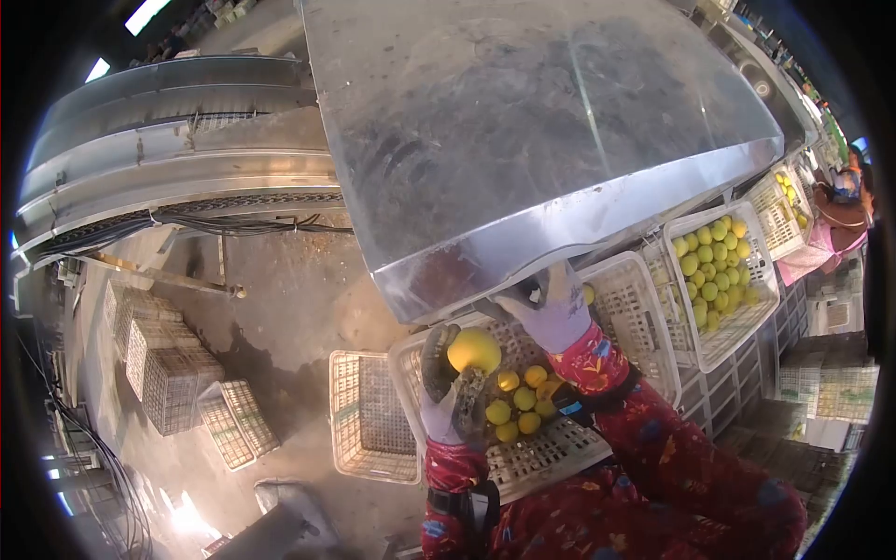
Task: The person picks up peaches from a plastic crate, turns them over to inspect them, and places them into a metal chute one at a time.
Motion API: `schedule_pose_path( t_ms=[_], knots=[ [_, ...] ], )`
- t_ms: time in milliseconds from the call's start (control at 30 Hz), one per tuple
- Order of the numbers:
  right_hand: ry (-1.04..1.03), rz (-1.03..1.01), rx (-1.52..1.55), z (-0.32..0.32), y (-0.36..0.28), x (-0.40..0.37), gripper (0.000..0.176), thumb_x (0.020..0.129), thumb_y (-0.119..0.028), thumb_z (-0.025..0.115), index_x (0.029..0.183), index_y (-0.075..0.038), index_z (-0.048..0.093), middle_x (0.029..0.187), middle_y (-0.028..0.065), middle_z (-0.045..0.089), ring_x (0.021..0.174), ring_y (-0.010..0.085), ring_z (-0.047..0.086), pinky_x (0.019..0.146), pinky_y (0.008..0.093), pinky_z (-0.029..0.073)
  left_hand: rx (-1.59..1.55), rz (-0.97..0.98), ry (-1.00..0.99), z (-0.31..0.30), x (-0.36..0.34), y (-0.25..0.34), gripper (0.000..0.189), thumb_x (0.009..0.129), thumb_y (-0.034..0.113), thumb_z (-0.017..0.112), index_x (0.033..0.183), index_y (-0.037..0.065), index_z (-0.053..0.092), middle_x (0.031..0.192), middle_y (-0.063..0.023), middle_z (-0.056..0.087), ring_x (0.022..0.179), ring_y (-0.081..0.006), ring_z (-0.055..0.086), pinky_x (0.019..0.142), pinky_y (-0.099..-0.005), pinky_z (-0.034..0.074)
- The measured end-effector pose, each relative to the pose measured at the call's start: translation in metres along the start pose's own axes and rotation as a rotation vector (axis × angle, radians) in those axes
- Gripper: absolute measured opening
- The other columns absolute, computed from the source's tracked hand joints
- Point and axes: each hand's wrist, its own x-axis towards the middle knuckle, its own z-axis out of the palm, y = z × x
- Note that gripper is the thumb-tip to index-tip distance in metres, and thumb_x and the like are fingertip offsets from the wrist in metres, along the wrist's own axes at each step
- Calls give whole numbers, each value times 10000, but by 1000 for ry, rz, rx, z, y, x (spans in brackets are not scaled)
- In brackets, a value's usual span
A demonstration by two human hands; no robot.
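Note:
My left hand [446, 392], in a grey glove with a red patterned sleeve, grips a yellow citrus fruit [474, 351] above a white plastic crate [546, 457]. Several small yellow fruits [521, 401] lie in that crate. My right hand [553, 310], also gloved, reaches up under the lower edge of a big sloping metal chute [523, 140]; its fingers are partly hidden there and what it touches cannot be made out.
An empty white crate [371, 420] sits left of mine. More crates hold yellow-green fruit [714, 266] to the right, on stacked crates. Another person in pink [831, 224] works at far right. Stacked empty crates [163, 359] and a conveyor [177, 159] stand at left on the concrete floor.

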Motion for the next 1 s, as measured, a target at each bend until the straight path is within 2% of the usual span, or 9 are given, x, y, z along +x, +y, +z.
schedule_pose_path(
  t_ms=[67, 133, 333, 533, 667, 700, 867, 933, 1000],
  knots=[
    [-212, 44, 127, -26, -19, -19, 650, 731, -172, 803, 1265, -20, 465, 1173, 232, 550, 1032, 397, 589, 845, 435, 510, 53, 7, -4, 0, 1, -2, 628, 830, -14, 661, 1403, -2, 406, 1333, -137, 513, 1176, -244, 549, 991, -357, 484],
    [-361, -162, 126, -39, -28, -39, 656, 724, -166, 810, 1262, -20, 464, 1180, 224, 551, 1052, 382, 594, 856, 416, 518, 16, 76, -35, -3, 5, -18, 633, 810, -32, 679, 1389, 2, 423, 1312, -143, 529, 1171, -242, 554, 979, -356, 491],
    [-114, 105, 261, -17, -25, -71, 624, 743, -160, 809, 1243, -16, 465, 1201, 183, 557, 1017, 332, 629, 822, 379, 534, 115, 54, -89, 20, 7, -23, 700, 805, -95, 660, 1432, -15, 359, 1330, -170, 514, 1192, -260, 541, 977, -358, 501],
    [-56, 68, 169, -20, -27, -52, 579, 780, -103, 770, 1234, 6, 426, 1164, 201, 562, 870, 307, 652, 730, 356, 543, 95, 73, -96, 27, 6, -21, 701, 846, -76, 621, 1467, -11, 301, 1430, -189, 425, 1304, -270, 446, 1096, -408, 389],
    [-50, 3, -261, 26, 13, -10, 557, 804, -111, 744, 1231, 33, 418, 1089, 232, 559, 886, 326, 642, 710, 359, 533, 269, 102, 4, -23, 0, -48, 543, 940, 46, 555, 1440, -42, 362, 1430, -160, 459, 1289, -264, 485, 1074, -377, 409],
    [-67, -30, -343, 32, 24, -4, 545, 805, -114, 741, 1226, 31, 427, 1085, 231, 563, 881, 333, 643, 710, 367, 534, 334, 162, -60, -59, 2, -71, 549, 923, 42, 565, 1434, -31, 378, 1443, -163, 446, 1275, -259, 499, 1066, -373, 416],
    [-59, 93, 175, -43, 15, -13, 459, 819, -159, 712, 1183, 8, 486, 1018, 206, 613, 823, 375, 642, 726, 436, 528, 1475, -388, -92, -92, 26, -168, 683, 826, 347, 680, 1420, 136, 418, 1461, -229, 373, 1320, -366, 424, 1100, -464, 349],
    [-111, 7, -52, -70, 55, -43, 454, 831, -148, 678, 1222, -15, 491, 1006, 190, 636, 829, 358, 650, 747, 446, 522, 1780, -505, -228, -99, 34, -216, 711, 819, 409, 668, 1434, 163, 410, 1489, -245, 329, 1349, -395, 380, 1120, -484, 318],
    [-302, 268, -281, -75, 127, -85, 494, 821, -131, 668, 1267, -38, 477, 1036, 187, 652, 834, 335, 668, 760, 429, 528, 1831, -605, -398, -115, 40, -266, 779, 806, 464, 670, 1471, 183, 378, 1521, -263, 275, 1387, -417, 320, 1141, -492, 288]
  ],
)
